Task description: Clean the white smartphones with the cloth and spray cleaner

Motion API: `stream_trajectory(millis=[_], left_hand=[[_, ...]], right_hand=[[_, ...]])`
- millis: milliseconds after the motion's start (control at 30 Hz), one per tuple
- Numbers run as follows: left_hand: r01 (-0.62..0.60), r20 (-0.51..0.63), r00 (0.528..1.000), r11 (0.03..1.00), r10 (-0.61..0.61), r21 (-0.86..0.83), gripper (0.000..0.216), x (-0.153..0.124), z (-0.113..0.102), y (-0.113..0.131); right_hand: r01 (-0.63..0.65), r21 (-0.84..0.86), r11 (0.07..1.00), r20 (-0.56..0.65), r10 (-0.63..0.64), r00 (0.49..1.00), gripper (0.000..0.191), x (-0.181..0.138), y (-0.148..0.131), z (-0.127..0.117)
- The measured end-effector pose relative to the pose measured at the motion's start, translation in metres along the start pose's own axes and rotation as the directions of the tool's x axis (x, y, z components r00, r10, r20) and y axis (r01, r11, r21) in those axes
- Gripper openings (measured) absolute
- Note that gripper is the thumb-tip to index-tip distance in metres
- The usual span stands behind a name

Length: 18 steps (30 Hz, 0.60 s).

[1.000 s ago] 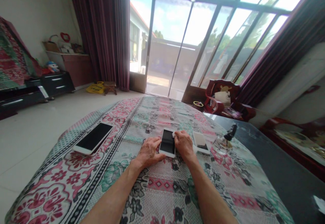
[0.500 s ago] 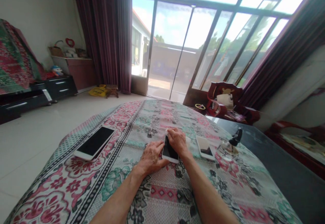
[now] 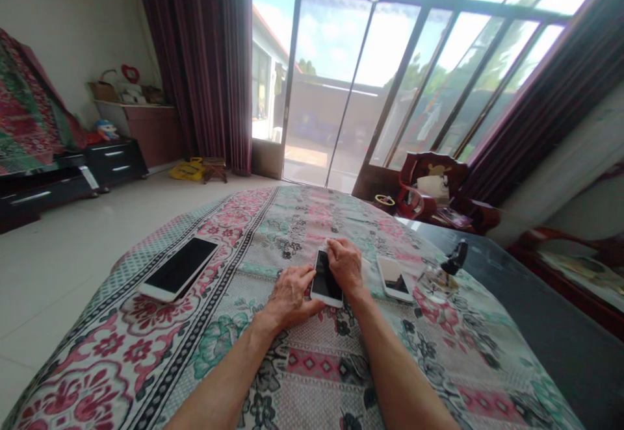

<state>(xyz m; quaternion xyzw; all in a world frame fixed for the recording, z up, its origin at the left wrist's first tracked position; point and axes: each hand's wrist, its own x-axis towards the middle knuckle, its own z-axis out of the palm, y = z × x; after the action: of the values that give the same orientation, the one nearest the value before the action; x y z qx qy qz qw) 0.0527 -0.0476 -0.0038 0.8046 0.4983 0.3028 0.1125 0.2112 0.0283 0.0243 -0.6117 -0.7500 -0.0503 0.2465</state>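
Note:
A white-framed smartphone with a dark screen (image 3: 322, 284) lies face up on the patterned tablecloth in front of me. My left hand (image 3: 292, 295) grips it at the left, fingers along its side edge and thumb at its lower end. My right hand (image 3: 345, 265) rests with bent fingers on the upper right of the screen. A bit of white, tissue-like material (image 3: 365, 269) shows beside that hand and at its fingertips; most of it is hidden. Further right lies a smaller white phone (image 3: 394, 278). At the left is a larger white phone (image 3: 181, 266) with a black screen.
The floral tablecloth (image 3: 336, 368) covers a rounded table. A clear glass dish (image 3: 437, 280) with a black object (image 3: 455, 258) sits at the right. Beyond are a dark grey surface (image 3: 546, 326), a carved wooden chair (image 3: 431, 186) and glass doors (image 3: 336, 92).
My right hand has slid slightly toward the right edge of the phone, and its fingers are more bent. The left hand keeps its grip. The view has tilted down a little.

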Motion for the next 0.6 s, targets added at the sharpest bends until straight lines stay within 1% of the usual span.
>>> stream_trajectory(millis=[67,133,233,400,467,533,600], left_hand=[[-0.004,0.006,1.0,1.0,0.004,0.001,0.05,0.0,-0.001,0.001],[-0.007,0.014,1.0,1.0,0.007,-0.001,0.048,0.001,-0.003,0.002],[0.003,0.024,1.0,1.0,-0.003,0.004,0.049,0.001,-0.004,0.003],[0.022,0.014,1.0,1.0,-0.022,0.013,0.05,0.0,-0.003,0.003],[0.023,0.012,1.0,1.0,-0.023,0.012,0.05,0.001,-0.001,0.003],[0.023,0.011,1.0,1.0,-0.023,0.013,0.05,0.001,0.0,0.001],[0.023,0.012,1.0,1.0,-0.023,0.018,0.047,0.001,0.001,0.0]], right_hand=[[0.087,0.012,0.996,0.025,-0.087,0.996,0.027,0.001,-0.007,0.005],[0.114,0.01,0.993,0.058,-0.115,0.992,0.026,0.002,-0.011,0.008],[0.061,-0.01,0.998,0.063,-0.06,0.996,0.025,0.002,-0.006,0.009],[-0.099,-0.053,0.994,0.063,0.102,0.993,0.027,0.002,0.011,0.004],[-0.116,-0.068,0.991,0.06,0.12,0.991,0.028,0.001,0.011,0.003],[-0.06,-0.063,0.996,0.053,0.063,0.997,0.027,0.001,0.005,0.004],[0.041,-0.042,0.998,0.055,-0.038,0.998,0.027,0.0,-0.003,0.006]])
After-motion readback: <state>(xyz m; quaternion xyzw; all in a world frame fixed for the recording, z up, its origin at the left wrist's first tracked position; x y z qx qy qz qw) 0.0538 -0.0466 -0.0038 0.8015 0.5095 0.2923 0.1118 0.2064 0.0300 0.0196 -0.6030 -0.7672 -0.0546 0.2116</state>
